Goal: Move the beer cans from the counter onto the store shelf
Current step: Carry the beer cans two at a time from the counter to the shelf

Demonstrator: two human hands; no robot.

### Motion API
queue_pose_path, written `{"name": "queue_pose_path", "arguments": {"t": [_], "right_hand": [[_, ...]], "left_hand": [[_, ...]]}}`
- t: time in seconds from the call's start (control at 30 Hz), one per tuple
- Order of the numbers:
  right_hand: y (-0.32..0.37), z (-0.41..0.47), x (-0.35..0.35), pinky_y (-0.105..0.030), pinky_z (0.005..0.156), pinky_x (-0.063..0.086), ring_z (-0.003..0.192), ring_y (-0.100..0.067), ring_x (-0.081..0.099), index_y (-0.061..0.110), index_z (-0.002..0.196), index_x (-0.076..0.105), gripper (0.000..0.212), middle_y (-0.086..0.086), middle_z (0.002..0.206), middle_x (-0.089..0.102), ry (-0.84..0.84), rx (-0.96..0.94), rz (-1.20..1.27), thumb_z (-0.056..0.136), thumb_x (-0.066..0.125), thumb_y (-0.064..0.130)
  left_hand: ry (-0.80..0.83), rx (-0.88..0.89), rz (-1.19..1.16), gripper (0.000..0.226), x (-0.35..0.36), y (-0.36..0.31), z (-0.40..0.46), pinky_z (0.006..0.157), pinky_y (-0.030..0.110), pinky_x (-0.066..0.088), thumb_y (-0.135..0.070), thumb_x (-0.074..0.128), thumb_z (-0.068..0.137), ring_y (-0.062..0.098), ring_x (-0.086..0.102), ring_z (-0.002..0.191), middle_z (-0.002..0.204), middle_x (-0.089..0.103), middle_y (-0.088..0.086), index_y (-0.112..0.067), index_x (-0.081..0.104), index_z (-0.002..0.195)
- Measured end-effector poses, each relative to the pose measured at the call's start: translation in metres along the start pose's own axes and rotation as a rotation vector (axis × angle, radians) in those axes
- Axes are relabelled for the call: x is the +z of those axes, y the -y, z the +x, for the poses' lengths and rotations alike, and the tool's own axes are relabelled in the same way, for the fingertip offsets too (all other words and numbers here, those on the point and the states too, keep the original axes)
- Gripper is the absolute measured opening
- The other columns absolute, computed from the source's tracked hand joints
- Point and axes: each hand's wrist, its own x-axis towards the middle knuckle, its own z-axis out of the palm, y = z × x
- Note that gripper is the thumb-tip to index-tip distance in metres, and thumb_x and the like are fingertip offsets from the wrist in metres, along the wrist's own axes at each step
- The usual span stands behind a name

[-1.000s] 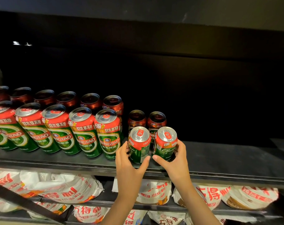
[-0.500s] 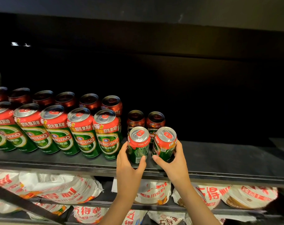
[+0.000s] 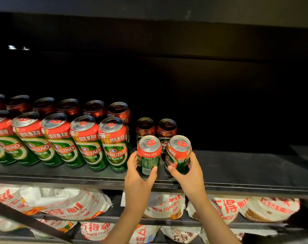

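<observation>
Head view: the left hand (image 3: 138, 175) is wrapped around a short Tsingtao can (image 3: 149, 154) and the right hand (image 3: 189, 173) is clamped on its twin (image 3: 178, 154), the two cans side by side at the shelf's (image 3: 246, 170) front, at about 6 o'clock of the two short cans (image 3: 156, 132) behind them. Over the last second both cans have barely shifted, the left thumb sliding a little up the label; I judge they are seated and ready for release. The row of tall Tsingtao cans (image 3: 90, 143) stands at 9 o'clock of the hands. The cans' bases are hidden by fingers, so contact with the shelf is probable, not certain. The back row is dim. The counter is out of view.
</observation>
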Motion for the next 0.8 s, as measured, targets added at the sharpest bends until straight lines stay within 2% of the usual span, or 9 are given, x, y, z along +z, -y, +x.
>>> {"name": "queue_pose_path", "arguments": {"t": [0.1,0.2,0.3,0.47,0.53,0.6,0.73,0.8], "right_hand": [[0.000,0.000,-0.001,0.000,0.082,0.042,0.112,0.008,0.051,0.031,0.132,0.044,0.067,0.018,0.124,0.055,0.016,-0.007,-0.003,0.076,0.078,0.018],[0.000,0.000,-0.001,-0.002,0.083,0.042,0.114,0.006,0.051,0.028,0.134,0.043,0.068,0.017,0.125,0.055,0.023,-0.010,-0.009,0.077,0.078,0.019],[0.001,0.000,-0.002,0.000,0.080,0.041,0.111,0.011,0.050,0.030,0.134,0.041,0.070,0.021,0.123,0.053,0.024,-0.006,-0.010,0.076,0.078,0.019],[0.002,-0.001,-0.001,0.001,0.078,0.041,0.108,0.015,0.049,0.034,0.133,0.038,0.070,0.030,0.118,0.050,0.028,0.004,0.007,0.077,0.078,0.019],[0.002,-0.001,-0.002,-0.002,0.080,0.042,0.107,0.016,0.049,0.036,0.131,0.038,0.068,0.030,0.117,0.050,0.034,-0.001,0.008,0.078,0.077,0.019],[0.002,-0.001,-0.002,-0.003,0.081,0.042,0.108,0.016,0.049,0.038,0.131,0.037,0.068,0.029,0.117,0.051,0.044,-0.003,0.007,0.078,0.077,0.018],[0.003,-0.001,-0.002,-0.001,0.081,0.042,0.109,0.017,0.048,0.036,0.133,0.038,0.068,0.025,0.121,0.052,0.065,-0.001,0.030,0.079,0.076,0.018],[0.003,-0.001,-0.002,0.000,0.081,0.042,0.111,0.017,0.048,0.037,0.131,0.040,0.066,0.022,0.123,0.050,0.054,-0.011,0.035,0.078,0.077,0.020]], "left_hand": [[0.009,-0.016,0.018,0.069,0.000,-0.003,0.000,0.104,0.030,0.039,-0.023,0.075,0.077,0.011,0.044,0.124,0.130,0.047,-0.005,-0.032,0.033,0.131],[-0.047,-0.010,0.087,0.073,0.004,-0.006,-0.001,0.100,0.036,0.043,-0.034,0.078,0.071,0.015,0.045,0.119,0.123,0.045,-0.007,-0.019,0.039,0.132],[-0.080,-0.004,0.116,0.073,0.004,-0.011,0.001,0.094,0.036,0.047,-0.035,0.078,0.070,0.015,0.049,0.110,0.117,0.047,-0.006,-0.015,0.042,0.130],[-0.004,-0.082,0.026,0.075,-0.001,-0.010,0.003,0.091,0.017,0.039,-0.026,0.080,0.071,-0.001,0.047,0.110,0.116,0.049,-0.015,-0.021,0.039,0.133],[0.039,-0.075,-0.003,0.069,-0.003,-0.009,0.003,0.086,0.003,0.034,-0.022,0.079,0.072,-0.015,0.045,0.105,0.111,0.050,-0.019,-0.029,0.037,0.126],[0.059,-0.059,-0.003,0.065,-0.002,-0.010,0.003,0.084,-0.002,0.033,-0.019,0.078,0.074,-0.022,0.043,0.104,0.109,0.049,-0.023,-0.032,0.035,0.121],[-0.012,-0.005,0.072,0.071,0.003,-0.010,0.001,0.093,0.020,0.040,-0.030,0.079,0.070,0.005,0.047,0.109,0.115,0.048,-0.009,-0.019,0.040,0.128],[-0.039,-0.023,0.064,0.070,0.004,-0.014,0.001,0.091,0.025,0.042,-0.035,0.079,0.069,0.007,0.046,0.107,0.112,0.046,-0.012,-0.020,0.042,0.127]]}}
